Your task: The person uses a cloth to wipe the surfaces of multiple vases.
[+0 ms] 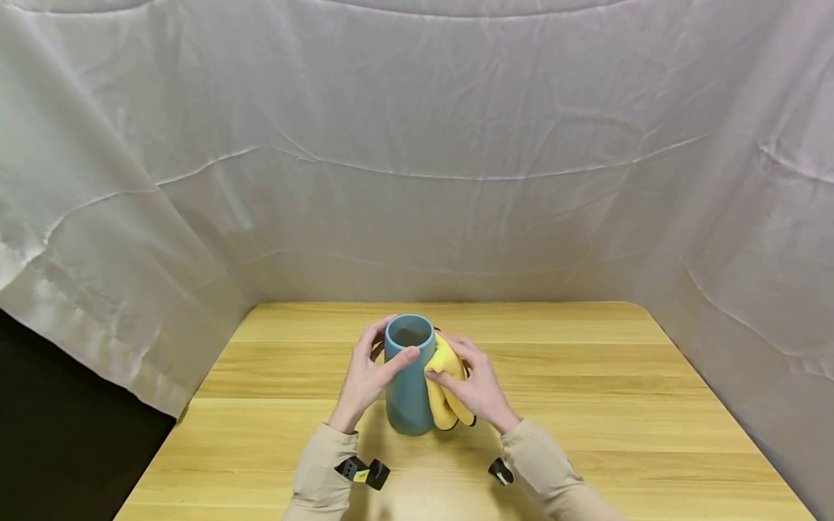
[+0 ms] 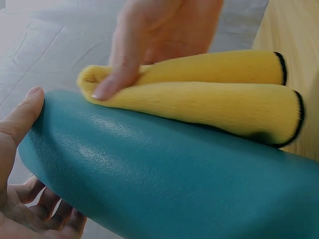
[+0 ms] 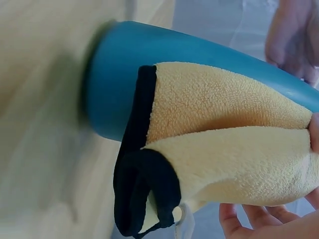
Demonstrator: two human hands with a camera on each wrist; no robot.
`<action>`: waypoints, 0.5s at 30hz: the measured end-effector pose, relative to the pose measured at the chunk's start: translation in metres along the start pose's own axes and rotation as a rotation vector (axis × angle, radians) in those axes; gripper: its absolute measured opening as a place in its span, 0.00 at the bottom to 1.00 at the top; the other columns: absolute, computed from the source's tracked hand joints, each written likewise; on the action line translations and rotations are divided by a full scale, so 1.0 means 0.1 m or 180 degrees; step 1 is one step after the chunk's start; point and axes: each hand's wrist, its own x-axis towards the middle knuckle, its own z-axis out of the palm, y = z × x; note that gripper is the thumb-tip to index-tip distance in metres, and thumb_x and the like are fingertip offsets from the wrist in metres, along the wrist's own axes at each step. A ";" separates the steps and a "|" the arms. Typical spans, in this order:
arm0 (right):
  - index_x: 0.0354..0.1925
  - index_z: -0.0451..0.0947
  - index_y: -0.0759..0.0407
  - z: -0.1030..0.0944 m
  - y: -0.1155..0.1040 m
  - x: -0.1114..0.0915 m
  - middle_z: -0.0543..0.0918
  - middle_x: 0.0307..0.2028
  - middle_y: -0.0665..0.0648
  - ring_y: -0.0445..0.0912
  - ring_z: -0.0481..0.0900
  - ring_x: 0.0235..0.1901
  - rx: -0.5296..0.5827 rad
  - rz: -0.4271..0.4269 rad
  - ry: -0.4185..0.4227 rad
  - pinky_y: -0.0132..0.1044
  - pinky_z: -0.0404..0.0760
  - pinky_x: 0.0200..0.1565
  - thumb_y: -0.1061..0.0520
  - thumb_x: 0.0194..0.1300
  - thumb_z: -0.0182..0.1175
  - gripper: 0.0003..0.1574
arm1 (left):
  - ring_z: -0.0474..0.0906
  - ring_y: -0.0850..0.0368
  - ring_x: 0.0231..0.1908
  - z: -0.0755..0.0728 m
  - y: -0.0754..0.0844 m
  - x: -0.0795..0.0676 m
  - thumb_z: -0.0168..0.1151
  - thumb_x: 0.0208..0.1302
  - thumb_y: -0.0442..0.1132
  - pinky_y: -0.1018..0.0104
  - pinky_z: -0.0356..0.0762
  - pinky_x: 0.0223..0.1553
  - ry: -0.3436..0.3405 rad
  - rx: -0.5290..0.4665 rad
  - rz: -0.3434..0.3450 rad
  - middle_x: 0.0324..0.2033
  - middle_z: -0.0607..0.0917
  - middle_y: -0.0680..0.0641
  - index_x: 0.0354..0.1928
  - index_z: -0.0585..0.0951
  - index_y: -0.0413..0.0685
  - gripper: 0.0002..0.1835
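Observation:
A tall teal vase [image 1: 409, 398] with an open round mouth stands upright on the wooden table. Around its upper part curls my left hand [image 1: 366, 373], thumb on the near side by the rim and fingers on the far left side. My right hand [image 1: 478, 383] pinches a folded yellow cloth [image 1: 443, 401] with dark edging against the vase's right side. In the left wrist view the right thumb presses on the cloth [image 2: 199, 102] near the rim. The cloth's black-trimmed ends [image 3: 149, 184] hang toward the vase's base in the right wrist view.
The light wooden table [image 1: 586, 405] spreads out on both sides of the vase. Grey fabric curtains [image 1: 417, 217] enclose the back and sides. A dark area [image 1: 65, 434] lies beyond the table's left edge. Each sleeve carries a small black wrist device [image 1: 365, 472].

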 end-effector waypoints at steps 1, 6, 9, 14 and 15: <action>0.66 0.75 0.57 0.01 0.03 -0.02 0.81 0.58 0.62 0.51 0.80 0.50 0.0003 0.0035 -0.0012 0.32 0.81 0.47 0.58 0.59 0.74 0.38 | 0.73 0.47 0.62 0.00 0.00 0.00 0.74 0.59 0.40 0.41 0.65 0.71 -0.0003 -0.0001 0.0000 0.59 0.77 0.44 0.68 0.74 0.53 0.34; 0.66 0.76 0.55 0.05 0.19 -0.13 0.81 0.59 0.62 0.54 0.79 0.54 0.0021 0.0259 -0.0058 0.32 0.80 0.48 0.57 0.58 0.75 0.38 | 0.73 0.47 0.62 0.00 -0.01 0.00 0.74 0.59 0.40 0.41 0.65 0.71 -0.0015 -0.0001 -0.0008 0.59 0.77 0.44 0.67 0.74 0.53 0.34; 0.66 0.76 0.55 0.08 0.26 -0.20 0.81 0.59 0.61 0.55 0.78 0.56 0.0039 0.0422 -0.0091 0.32 0.79 0.50 0.56 0.57 0.75 0.38 | 0.73 0.47 0.62 0.00 -0.01 0.00 0.74 0.59 0.40 0.41 0.65 0.71 -0.0014 -0.0001 0.0000 0.59 0.77 0.44 0.68 0.74 0.53 0.34; 0.66 0.76 0.55 0.10 0.33 -0.24 0.82 0.58 0.60 0.54 0.78 0.55 0.0062 0.0520 -0.0101 0.32 0.78 0.49 0.56 0.57 0.75 0.39 | 0.73 0.47 0.62 0.00 0.00 -0.01 0.74 0.59 0.40 0.41 0.64 0.71 -0.0011 -0.0003 0.0014 0.59 0.77 0.44 0.68 0.73 0.52 0.34; 0.66 0.76 0.55 0.10 0.33 -0.24 0.82 0.58 0.60 0.54 0.78 0.55 0.0063 0.0516 -0.0097 0.33 0.78 0.49 0.56 0.57 0.75 0.39 | 0.73 0.47 0.62 0.00 0.00 -0.01 0.74 0.59 0.40 0.41 0.64 0.72 -0.0010 -0.0005 0.0012 0.59 0.77 0.44 0.68 0.73 0.52 0.34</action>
